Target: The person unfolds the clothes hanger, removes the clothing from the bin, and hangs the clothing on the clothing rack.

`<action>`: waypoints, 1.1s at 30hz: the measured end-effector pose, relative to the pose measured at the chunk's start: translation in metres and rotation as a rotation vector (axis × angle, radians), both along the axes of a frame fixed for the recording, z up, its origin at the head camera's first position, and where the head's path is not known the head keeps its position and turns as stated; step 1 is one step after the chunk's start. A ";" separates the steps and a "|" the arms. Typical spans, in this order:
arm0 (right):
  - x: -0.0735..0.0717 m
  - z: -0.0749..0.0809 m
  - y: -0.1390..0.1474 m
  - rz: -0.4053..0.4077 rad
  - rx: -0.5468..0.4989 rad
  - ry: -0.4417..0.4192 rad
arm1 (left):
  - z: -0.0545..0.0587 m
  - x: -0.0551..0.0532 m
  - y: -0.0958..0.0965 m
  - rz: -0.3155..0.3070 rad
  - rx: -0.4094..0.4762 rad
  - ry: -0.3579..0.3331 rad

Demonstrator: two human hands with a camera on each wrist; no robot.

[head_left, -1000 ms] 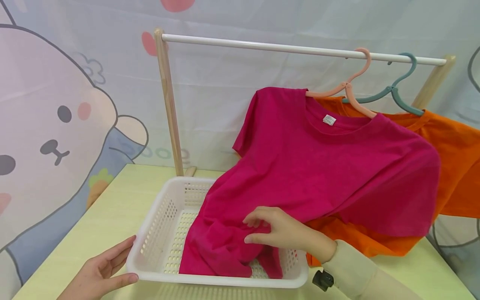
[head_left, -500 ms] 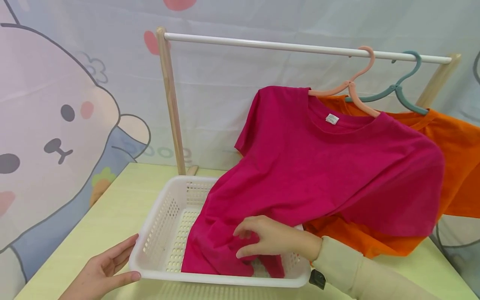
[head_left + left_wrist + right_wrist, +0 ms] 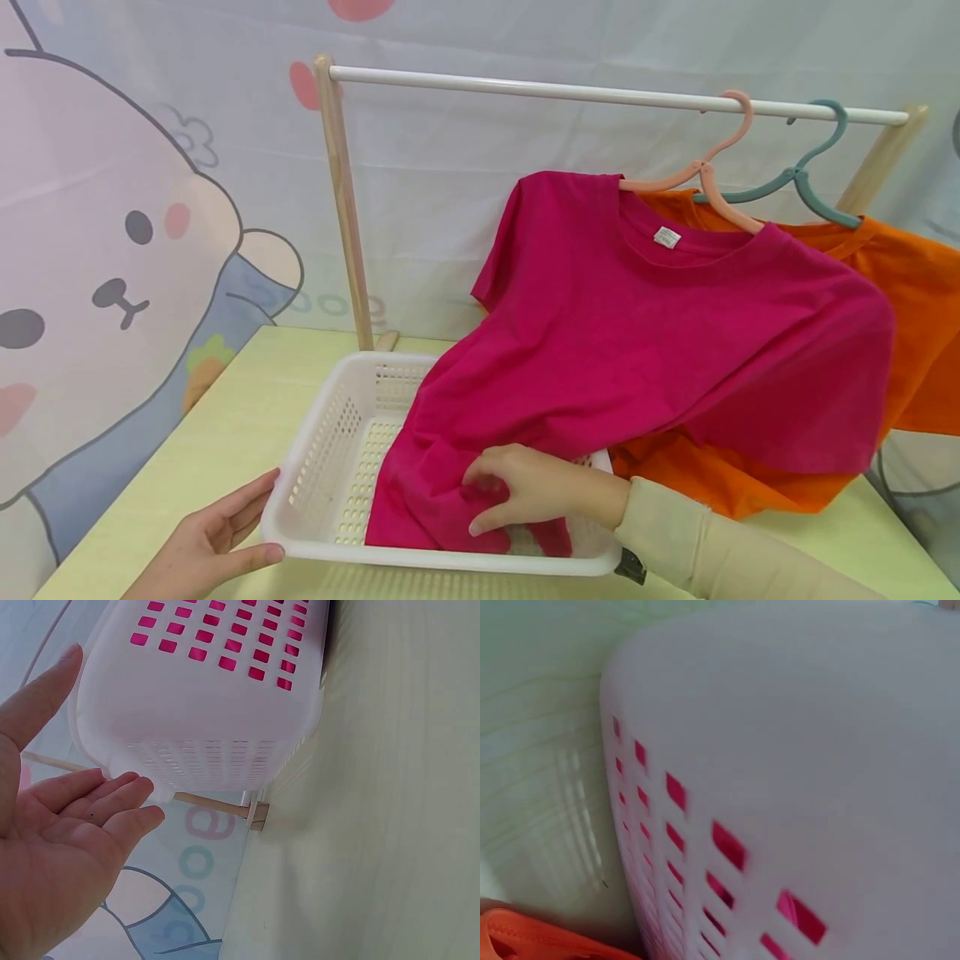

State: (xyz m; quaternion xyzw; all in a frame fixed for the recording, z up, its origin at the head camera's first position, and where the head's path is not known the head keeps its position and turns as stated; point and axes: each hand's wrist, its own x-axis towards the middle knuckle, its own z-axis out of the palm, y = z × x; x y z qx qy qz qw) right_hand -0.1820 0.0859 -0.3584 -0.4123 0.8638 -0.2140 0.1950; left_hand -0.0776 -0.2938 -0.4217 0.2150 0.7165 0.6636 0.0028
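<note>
A white plastic basket with slotted walls stands on the table. My left hand is at its front left corner, fingers and thumb extended by the rim; in the left wrist view the left hand lies along the basket wall, palm showing. The lower part of a magenta T-shirt spills into the basket, while its shoulders hang on a pink hanger. My right hand reaches over the basket's right side, bent fingers low over the bunched hem, thumb apart from them. The right wrist view shows only the basket wall up close.
A white rail on wooden posts carries both hangers. Behind the magenta shirt an orange T-shirt hangs on a teal hanger. The pale yellow table runs back to a printed cloth backdrop.
My right hand has moved left and down into the basket, closer to the bunched magenta fabric. The left hand stays at the basket corner. The whole scene shifts slightly right in view.
</note>
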 end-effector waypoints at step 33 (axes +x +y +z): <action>-0.004 -0.018 0.004 0.046 -0.016 0.080 | -0.001 0.000 0.000 -0.019 0.030 -0.060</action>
